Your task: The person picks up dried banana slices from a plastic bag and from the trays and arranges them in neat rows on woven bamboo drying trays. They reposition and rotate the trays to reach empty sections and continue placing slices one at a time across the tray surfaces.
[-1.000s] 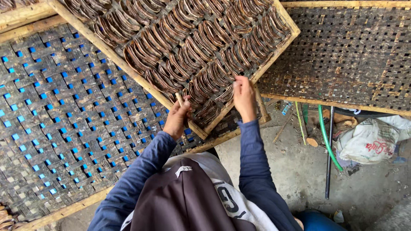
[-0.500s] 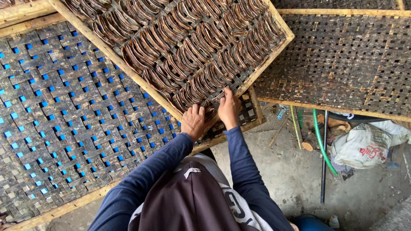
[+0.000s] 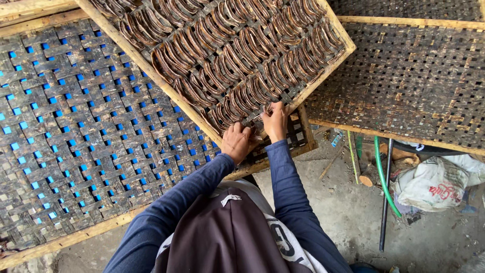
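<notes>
Both hands are down at the near corner of the wood-framed woven bamboo tray point(image 3: 323, 76), which is loaded with rows of curved dark brown dried strips point(image 3: 227, 65). The left hand point(image 3: 236, 142) is curled over the corner's frame edge. The right hand point(image 3: 276, 121) has its fingers pressed on the strips by that edge; can't tell if it's pinching one. The tray sits skewed across the bigger empty woven racks point(image 3: 76, 141), so a careless tug at that corner could probably tip it and slide strips onto the concrete floor point(image 3: 353, 217).

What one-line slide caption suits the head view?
Both hands, left and right, at the near corner of a woven tray of curved brown strips.
</notes>
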Demonstrator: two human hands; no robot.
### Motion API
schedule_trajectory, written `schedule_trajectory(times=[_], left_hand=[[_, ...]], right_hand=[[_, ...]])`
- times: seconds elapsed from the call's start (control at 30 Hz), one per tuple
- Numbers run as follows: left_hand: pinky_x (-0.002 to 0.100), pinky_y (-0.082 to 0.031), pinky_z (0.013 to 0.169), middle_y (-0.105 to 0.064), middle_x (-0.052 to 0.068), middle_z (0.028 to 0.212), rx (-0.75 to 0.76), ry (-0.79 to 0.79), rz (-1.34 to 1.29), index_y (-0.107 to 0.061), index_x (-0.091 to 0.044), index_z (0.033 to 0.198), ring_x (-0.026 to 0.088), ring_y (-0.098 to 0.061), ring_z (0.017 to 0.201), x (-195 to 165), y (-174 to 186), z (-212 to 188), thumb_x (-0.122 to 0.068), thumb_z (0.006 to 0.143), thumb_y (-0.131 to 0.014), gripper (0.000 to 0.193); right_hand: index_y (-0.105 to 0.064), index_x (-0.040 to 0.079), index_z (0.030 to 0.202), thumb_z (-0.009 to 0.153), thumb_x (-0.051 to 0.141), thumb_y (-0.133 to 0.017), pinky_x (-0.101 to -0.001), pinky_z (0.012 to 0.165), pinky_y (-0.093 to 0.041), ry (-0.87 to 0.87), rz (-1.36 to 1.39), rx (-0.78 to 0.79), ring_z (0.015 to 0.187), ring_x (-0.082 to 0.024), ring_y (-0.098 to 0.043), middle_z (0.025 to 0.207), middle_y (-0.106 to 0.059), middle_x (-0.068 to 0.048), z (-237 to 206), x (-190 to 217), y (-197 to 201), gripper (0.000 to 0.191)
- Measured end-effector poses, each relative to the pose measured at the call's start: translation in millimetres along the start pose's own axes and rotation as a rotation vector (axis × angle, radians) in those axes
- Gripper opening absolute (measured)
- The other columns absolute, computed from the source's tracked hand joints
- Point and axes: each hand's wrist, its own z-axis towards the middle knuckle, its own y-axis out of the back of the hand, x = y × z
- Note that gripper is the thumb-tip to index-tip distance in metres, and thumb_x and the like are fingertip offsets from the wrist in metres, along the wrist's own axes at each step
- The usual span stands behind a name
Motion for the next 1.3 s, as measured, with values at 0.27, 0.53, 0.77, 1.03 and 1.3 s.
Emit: schedule_trajectory(times=[0.27, 0.53, 0.77, 1.03, 1.3], left_hand=[[0.046, -0.047, 0.085, -0.06, 0.014, 0.099, 0.029, -0.019, -0.043, -0.061, -0.002, 0.112, 0.033, -0.058, 0.097, -3.1, 5.8, 5.5, -0.061, 0.091, -0.067, 0.063], [0.043, -0.045, 0.083, -0.063, 0.008, 0.103, -0.06, -0.265, 0.021, -0.065, -0.014, 0.109, 0.03, -0.057, 0.098, 13.1, -5.8, -4.5, -0.034, 0.082, -0.069, 0.034], [0.043, -0.047, 0.091, -0.064, 0.008, 0.106, 0.051, -0.143, 0.023, -0.061, -0.01, 0.117, 0.03, -0.059, 0.106, 11.3, -26.0, 4.9, -0.019, 0.093, -0.067, 0.027], [0.044, -0.046, 0.089, -0.064, 0.011, 0.104, 0.05, -0.104, -0.049, -0.065, -0.012, 0.116, 0.032, -0.057, 0.103, 4.0, -11.7, 5.9, -0.029, 0.085, -0.073, 0.036], [0.038, -0.046, 0.084, -0.064, 0.005, 0.099, 0.071, -0.277, 0.254, -0.06, -0.009, 0.119, 0.024, -0.057, 0.099, 4.8, -3.9, 9.9, -0.031, 0.099, -0.062, 0.029]], right_hand=[[-0.054, 0.008, 0.113, 0.081, 0.007, -0.078, -0.0396, 0.084, -0.052, -0.224, 0.208, 0.107, 0.091, -0.025, -0.063, 0.098, -0.064, -0.007, 4.1, -1.3, 0.5, 0.041], [-0.065, 0.004, 0.098, 0.087, 0.002, -0.072, -0.038, 0.075, -0.053, 0.086, 0.098, 0.151, 0.085, -0.023, -0.066, 0.092, -0.071, -0.01, -11.4, -9.6, 23.7, 0.013], [-0.068, 0.002, 0.105, 0.095, -0.001, -0.071, -0.0263, 0.076, -0.056, -0.166, 0.504, 0.198, 0.084, -0.01, -0.066, 0.094, -0.069, -0.002, -16.1, 10.1, 66.0, 0.011], [-0.066, 0.003, 0.117, 0.099, -0.003, -0.065, -0.0285, 0.084, -0.061, -0.233, 0.902, 0.146, 0.097, -0.012, -0.067, 0.112, -0.068, -0.005, -20.1, 3.2, 64.5, 0.019], [-0.064, 0.001, 0.125, 0.098, -0.006, -0.065, -0.0303, 0.092, -0.059, -0.307, 1.228, 0.209, 0.1, -0.014, -0.068, 0.115, -0.068, -0.008, -31.5, -9.8, 56.4, 0.028]])
